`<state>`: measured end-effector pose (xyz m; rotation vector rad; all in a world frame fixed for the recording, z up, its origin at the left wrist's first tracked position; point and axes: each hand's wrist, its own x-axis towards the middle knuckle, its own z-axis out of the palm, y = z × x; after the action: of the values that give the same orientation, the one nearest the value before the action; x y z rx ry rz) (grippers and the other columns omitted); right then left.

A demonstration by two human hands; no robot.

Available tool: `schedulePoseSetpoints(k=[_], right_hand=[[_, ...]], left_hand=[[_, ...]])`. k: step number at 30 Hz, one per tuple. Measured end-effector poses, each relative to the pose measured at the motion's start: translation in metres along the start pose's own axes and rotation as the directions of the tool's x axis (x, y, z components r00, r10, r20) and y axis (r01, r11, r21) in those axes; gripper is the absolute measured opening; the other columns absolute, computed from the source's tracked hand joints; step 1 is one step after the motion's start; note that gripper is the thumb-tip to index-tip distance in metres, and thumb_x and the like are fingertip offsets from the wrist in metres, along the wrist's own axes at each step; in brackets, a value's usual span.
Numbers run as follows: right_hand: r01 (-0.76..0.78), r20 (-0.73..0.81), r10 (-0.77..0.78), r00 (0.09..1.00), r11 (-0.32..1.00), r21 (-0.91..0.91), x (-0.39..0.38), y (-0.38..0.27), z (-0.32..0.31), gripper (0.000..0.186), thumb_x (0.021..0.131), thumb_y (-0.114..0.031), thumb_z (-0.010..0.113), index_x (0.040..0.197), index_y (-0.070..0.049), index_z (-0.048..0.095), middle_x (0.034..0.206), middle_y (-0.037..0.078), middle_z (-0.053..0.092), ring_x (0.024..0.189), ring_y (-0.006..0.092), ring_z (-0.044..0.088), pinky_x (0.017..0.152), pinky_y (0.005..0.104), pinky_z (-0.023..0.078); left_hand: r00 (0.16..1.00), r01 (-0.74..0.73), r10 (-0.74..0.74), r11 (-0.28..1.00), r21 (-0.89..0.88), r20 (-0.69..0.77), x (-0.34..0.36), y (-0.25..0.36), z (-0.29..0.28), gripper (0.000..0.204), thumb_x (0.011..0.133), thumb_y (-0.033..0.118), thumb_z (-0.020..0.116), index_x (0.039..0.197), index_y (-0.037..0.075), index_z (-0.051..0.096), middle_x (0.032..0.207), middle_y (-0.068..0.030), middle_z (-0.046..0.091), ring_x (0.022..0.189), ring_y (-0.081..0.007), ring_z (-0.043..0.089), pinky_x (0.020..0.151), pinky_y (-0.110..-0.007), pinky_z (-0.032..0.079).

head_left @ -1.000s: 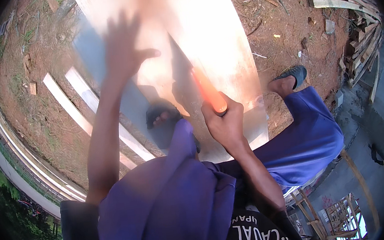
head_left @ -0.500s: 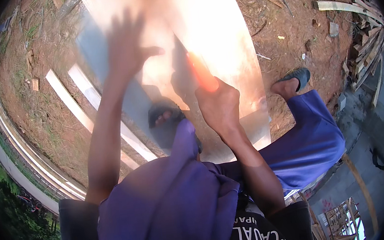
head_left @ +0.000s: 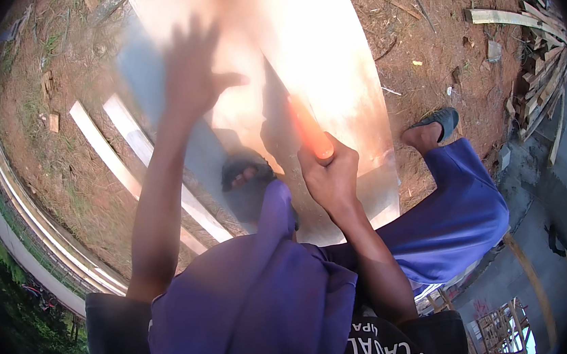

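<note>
A broad, pale sheet of board [head_left: 351, 102] lies before me, its far part washed out by glare. My left hand [head_left: 192, 70] rests on its left side, open, fingers spread and thumb pointing right. The straight orange handle of a handsaw [head_left: 310, 128] is closed inside my right hand [head_left: 331, 172], nearer to me over the board. From the handle a thin dark blade runs away to the upper left; glare and haze hide its far end and where it meets the board. My left foot in a dark sandal [head_left: 246, 174] stands on the board between my arms.
Two pale wooden strips [head_left: 106, 143] lie on the reddish earth to the left. My right foot in a dark sandal [head_left: 439, 124] is on the ground to the right. Farther right is a pile of wood offcuts [head_left: 540, 77] beside grey paving [head_left: 544, 186].
My right hand has drawn the handsaw back toward me and slightly right. My left hand stays spread on the board, almost unmoved.
</note>
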<state>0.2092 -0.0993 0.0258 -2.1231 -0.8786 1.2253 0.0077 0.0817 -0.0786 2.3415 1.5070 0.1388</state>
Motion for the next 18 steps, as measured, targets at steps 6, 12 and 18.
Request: schedulePoseSetpoints(k=[6, 12, 18], right_hand=[[-0.083, 0.018, 0.083, 0.996, 0.997, -0.005, -0.087, -0.002, -0.059, 0.007, 0.089, -0.001, 0.066, 0.089, 0.006, 0.066, 0.063, 0.001, 0.057, 0.056, 0.006, 0.048, 0.052, 0.027, 0.041], [-0.095, 0.053, 0.105, 0.993, 0.983, -0.155, -0.158, -0.006, -0.108, 0.007, 0.079, 0.001, 0.07, 0.083, 0.005, 0.066, 0.067, 0.012, 0.063, 0.057, 0.0143, 0.061, 0.057, 0.0308, 0.05], [-0.074, 0.023, 0.076, 0.997, 0.996, -0.051, 0.0, -0.017, -0.009, 0.02, 0.085, -0.007, 0.069, 0.074, 0.005, 0.057, 0.056, 0.015, 0.053, 0.054, 0.0112, 0.05, 0.052, 0.0341, 0.043]], left_hand=[[0.999, 0.034, -0.033, 0.999, -0.021, 0.024, -0.005, 0.002, -0.006, 0.121, 0.062, 0.07, 0.081, 0.161, 0.022, 0.032, 0.168, -0.0223, 0.018, 0.154, -0.0504, 0.01, 0.12, -0.069, 0.017], [0.996, 0.072, -0.072, 0.997, 0.0, 0.059, -0.006, 0.005, -0.012, 0.12, 0.062, 0.066, 0.083, 0.161, 0.022, 0.032, 0.168, -0.0229, 0.019, 0.153, -0.0514, 0.012, 0.119, -0.069, 0.019], [0.998, 0.043, -0.042, 0.999, 0.0, 0.039, -0.009, 0.007, -0.005, 0.119, 0.062, 0.068, 0.082, 0.161, 0.021, 0.033, 0.168, -0.0226, 0.019, 0.153, -0.0516, 0.013, 0.118, -0.07, 0.02]])
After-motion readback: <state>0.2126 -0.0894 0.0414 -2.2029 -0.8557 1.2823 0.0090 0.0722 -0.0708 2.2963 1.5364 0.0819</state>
